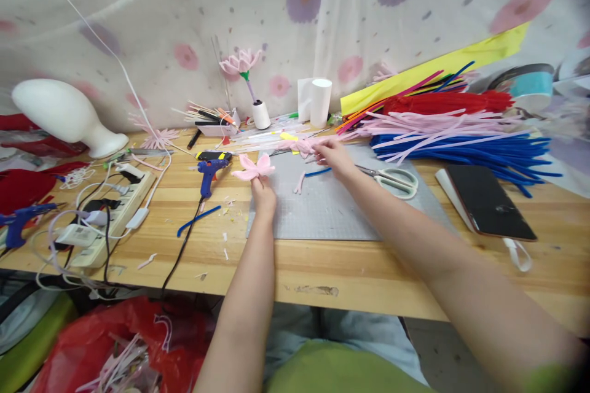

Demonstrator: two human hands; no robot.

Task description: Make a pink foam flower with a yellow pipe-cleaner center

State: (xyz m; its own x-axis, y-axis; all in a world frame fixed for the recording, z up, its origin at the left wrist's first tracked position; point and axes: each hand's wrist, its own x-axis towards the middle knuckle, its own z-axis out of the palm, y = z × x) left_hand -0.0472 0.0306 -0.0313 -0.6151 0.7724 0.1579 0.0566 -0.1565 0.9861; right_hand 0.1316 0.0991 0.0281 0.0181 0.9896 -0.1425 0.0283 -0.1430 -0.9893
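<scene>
Dial laid on grey cutting mat (332,221), 12 at far edge. Pink flower (253,167) at 10 o'clock, above the mat's rim; left hand (264,196) has its fingers pinched closed at the base, any stem hidden. Right hand (335,158) at 12, fingers slightly bent against pink petals (302,146); fingertips overlap them, cannot tell whether gripped. Blue stem (318,172) partly covered by that hand. Scissors (397,183) at 2, blade tips behind the wrist. Red bag (124,325), 7 o'clock below table (322,264), cut off by lower edge; contents jumbled, unclear.
</scene>
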